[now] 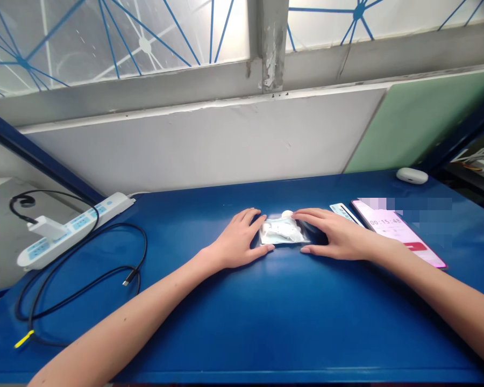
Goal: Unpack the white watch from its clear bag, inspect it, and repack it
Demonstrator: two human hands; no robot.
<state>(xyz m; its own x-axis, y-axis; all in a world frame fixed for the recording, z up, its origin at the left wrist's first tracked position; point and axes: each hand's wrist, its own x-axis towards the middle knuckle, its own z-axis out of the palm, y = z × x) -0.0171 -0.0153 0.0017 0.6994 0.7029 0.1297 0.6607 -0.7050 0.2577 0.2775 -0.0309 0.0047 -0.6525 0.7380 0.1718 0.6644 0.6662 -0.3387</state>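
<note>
A small clear plastic bag [282, 232] with white contents lies flat on the blue tabletop, between my two hands. What the white contents are cannot be made out. At the bag's upper right edge sits a small round white piece [287, 214]. My left hand [239, 239] rests at the bag's left side, thumb and fingers apart, fingertips at its edge. On the other side, my right hand [339, 234] is open too, its fingertips by the round white piece and its thumb near the bag's lower right corner.
A phone [399, 231] showing a timer and a light-coloured card [344, 213] lie beyond my right forearm. A white rounded case [412, 176] sits at the back right. To the left are a power strip [78, 228] with a plugged-in charger [48, 228] and a coiled black cable [145, 242].
</note>
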